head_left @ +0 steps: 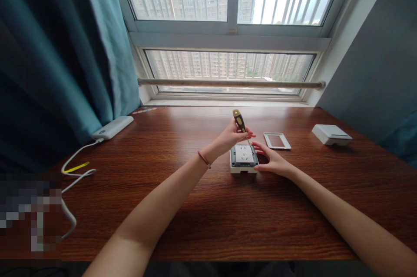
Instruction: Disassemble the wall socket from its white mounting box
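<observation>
left hand (pixel 230 138) grips a yellow-black screwdriver (pixel 239 121) over the white socket (pixel 243 157); right hand (pixel 273 160) lies open, fingertips touching it.

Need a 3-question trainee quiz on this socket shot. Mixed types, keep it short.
1. Multiple choice: the left hand grips A) a screwdriver B) pliers C) nothing.
2. True or false: the right hand lies at the right side of the socket, fingers outstretched.
3. Fill in: the white frame lies flat on the table to the ___ of the socket.

Key: 1 A; 2 true; 3 right.
</observation>
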`<state>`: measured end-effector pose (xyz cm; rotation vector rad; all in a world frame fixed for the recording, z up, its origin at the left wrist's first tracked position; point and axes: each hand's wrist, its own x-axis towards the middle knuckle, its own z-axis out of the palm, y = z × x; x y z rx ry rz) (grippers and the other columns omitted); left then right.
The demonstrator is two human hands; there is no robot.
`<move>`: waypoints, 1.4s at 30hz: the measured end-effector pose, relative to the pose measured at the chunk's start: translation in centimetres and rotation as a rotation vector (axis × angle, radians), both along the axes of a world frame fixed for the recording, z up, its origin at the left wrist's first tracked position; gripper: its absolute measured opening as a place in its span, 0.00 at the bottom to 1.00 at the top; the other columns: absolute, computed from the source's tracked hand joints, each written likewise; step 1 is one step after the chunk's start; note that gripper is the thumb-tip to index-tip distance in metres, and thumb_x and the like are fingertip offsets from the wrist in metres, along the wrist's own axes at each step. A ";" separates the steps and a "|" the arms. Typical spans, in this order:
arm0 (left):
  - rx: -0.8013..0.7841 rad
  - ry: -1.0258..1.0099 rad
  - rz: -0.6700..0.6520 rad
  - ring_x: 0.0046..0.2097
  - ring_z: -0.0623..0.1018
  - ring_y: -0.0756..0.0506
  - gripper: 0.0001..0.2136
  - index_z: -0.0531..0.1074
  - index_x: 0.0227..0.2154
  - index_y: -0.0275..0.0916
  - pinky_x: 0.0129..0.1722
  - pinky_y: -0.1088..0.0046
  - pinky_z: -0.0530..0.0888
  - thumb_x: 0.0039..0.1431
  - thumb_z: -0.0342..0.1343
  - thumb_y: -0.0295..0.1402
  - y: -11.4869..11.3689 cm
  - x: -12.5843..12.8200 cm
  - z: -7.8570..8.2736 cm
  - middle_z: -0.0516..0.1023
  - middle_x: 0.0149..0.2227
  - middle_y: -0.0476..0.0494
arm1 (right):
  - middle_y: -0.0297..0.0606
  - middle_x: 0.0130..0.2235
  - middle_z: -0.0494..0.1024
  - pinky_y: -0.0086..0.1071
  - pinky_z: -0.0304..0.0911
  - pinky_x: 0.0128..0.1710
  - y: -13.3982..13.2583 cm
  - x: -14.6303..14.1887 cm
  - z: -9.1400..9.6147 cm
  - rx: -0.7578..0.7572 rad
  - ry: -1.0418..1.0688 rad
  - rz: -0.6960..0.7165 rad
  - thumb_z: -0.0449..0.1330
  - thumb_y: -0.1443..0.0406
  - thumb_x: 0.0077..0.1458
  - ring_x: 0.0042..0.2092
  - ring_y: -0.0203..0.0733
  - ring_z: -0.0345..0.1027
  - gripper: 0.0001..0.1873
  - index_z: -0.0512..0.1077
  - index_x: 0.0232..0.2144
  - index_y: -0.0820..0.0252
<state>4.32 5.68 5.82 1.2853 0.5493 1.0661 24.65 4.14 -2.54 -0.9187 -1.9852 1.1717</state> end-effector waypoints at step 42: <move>0.428 0.521 0.466 0.27 0.70 0.52 0.13 0.72 0.26 0.35 0.26 0.77 0.65 0.42 0.63 0.39 -0.8 0.2 0.5 0.74 0.26 0.47 | 0.42 0.57 0.61 0.47 0.51 0.59 -0.2 -0.2 0.5 0.029 0.001 0.002 0.68 0.60 0.38 0.58 0.51 0.55 0.41 0.58 0.55 0.52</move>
